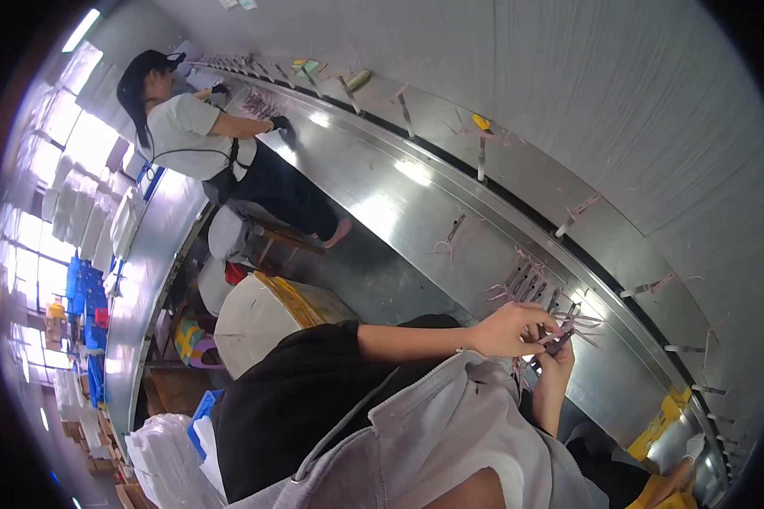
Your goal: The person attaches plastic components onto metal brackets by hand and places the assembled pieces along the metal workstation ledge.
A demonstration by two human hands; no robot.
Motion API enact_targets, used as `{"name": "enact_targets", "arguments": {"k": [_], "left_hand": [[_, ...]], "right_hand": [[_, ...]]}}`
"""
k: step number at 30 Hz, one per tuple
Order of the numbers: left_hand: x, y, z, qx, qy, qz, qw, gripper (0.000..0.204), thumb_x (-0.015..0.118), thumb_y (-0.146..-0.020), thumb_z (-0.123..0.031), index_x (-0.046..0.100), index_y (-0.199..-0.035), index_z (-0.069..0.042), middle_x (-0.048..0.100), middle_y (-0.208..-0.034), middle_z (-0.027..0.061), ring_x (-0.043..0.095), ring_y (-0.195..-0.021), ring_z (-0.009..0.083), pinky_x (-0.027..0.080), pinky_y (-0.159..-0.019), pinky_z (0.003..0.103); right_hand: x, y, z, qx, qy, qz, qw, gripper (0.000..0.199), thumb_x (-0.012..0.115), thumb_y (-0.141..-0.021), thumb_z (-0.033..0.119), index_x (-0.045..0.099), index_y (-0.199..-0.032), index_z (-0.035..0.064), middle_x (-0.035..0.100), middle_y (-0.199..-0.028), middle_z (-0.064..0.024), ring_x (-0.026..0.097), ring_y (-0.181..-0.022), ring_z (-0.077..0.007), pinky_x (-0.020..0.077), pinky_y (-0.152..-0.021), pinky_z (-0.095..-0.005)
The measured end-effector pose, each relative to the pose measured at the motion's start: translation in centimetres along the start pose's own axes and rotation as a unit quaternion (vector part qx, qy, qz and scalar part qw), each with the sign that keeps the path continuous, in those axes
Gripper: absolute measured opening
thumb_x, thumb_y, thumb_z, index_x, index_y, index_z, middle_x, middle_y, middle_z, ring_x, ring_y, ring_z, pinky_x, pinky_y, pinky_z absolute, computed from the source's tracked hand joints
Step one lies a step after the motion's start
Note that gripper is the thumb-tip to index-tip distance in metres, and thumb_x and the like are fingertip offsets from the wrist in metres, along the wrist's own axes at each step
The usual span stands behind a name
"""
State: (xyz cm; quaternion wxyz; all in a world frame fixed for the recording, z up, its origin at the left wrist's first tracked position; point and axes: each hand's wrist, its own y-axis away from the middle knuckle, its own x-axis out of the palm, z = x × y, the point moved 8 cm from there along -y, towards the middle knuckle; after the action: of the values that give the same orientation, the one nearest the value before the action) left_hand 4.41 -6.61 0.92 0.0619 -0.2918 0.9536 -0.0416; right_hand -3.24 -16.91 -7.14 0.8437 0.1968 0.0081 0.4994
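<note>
My left hand (518,329) and my right hand (555,366) meet over the metal bench, fingers closed around one small thing. It is a dark-bodied piece with thin silvery and pink prongs (579,324) fanning out; its exact kind I cannot make out. Just beyond my left hand, several similar pink-pronged dark pieces (526,280) lie in a row on the bench. A single one (450,239) lies apart, farther to the left. My fingers partly hide the held piece.
A long metal bench (356,165) runs along a grey wall, with upright pegs (481,159) along a rail, some bearing pink pieces. A co-worker (182,127) in dark gloves stands far left. A wooden stool (284,237) stands below. Another person's arm (675,479) shows at lower right, by a yellow basket (658,424).
</note>
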Motion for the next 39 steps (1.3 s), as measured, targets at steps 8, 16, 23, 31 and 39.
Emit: {"name": "enact_targets", "arguments": {"k": [8,16,23,31,39], "left_hand": [[-10.8,3.7,2.7,-0.072,0.03,0.008,0.997,0.044,0.065,-0.073,0.002,0.053,-0.115,-0.004,0.055,-0.095,0.009,0.058,-0.08,0.0115,0.05,-0.072,0.026],[-22.9,7.8,4.6,-0.067,0.082,-0.102,0.989,0.041,0.064,-0.075,0.006,0.053,-0.114,-0.001,0.057,-0.094,0.0038,0.057,-0.078,0.0079,0.046,-0.066,0.02],[-35.4,9.9,3.7,-0.077,0.176,-0.144,0.971,0.043,0.063,-0.076,0.004,0.051,-0.117,0.002,0.058,-0.09,0.0045,0.057,-0.076,0.0089,0.042,-0.06,0.019],[-47.7,13.2,8.3,-0.11,0.339,-0.097,0.929,0.043,0.056,-0.083,-0.006,0.045,-0.124,0.003,0.057,-0.094,0.0058,0.055,-0.078,0.0125,0.043,-0.071,0.023],[-58.1,16.0,5.9,-0.152,0.392,-0.141,0.896,0.037,0.055,-0.082,-0.003,0.047,-0.119,0.001,0.057,-0.091,0.0069,0.056,-0.077,0.0144,0.045,-0.071,0.025]], "right_hand": [[11.6,-2.3,-1.2,-0.015,-0.023,-0.032,0.999,0.039,0.053,-0.066,-0.008,0.052,-0.103,0.0029,0.058,-0.083,-0.0027,0.054,-0.064,-0.0089,0.0408,-0.052,-0.0215],[21.8,-3.9,-1.6,-0.002,0.051,-0.037,0.998,0.035,0.07,-0.065,0.001,0.055,-0.097,0.0049,0.061,-0.079,-0.0028,0.053,-0.06,-0.0077,0.0414,-0.048,-0.0212],[31.4,-6.7,-0.3,-0.055,0.037,-0.061,0.996,0.036,0.071,-0.069,0.003,0.055,-0.101,0.0067,0.059,-0.077,0.0005,0.054,-0.064,-0.0062,0.042,-0.051,-0.0198],[42.9,-8.5,-2.3,-0.065,0.082,-0.1,0.989,0.037,0.073,-0.066,0.005,0.056,-0.099,0.0057,0.059,-0.076,-0.0005,0.053,-0.062,-0.0065,0.0425,-0.05,-0.0207],[54.7,-10.7,-2.5,-0.121,0.056,-0.093,0.987,0.036,0.074,-0.062,0.006,0.058,-0.094,0.0046,0.059,-0.069,-0.0032,0.053,-0.054,-0.0091,0.042,-0.048,-0.0235]]}}
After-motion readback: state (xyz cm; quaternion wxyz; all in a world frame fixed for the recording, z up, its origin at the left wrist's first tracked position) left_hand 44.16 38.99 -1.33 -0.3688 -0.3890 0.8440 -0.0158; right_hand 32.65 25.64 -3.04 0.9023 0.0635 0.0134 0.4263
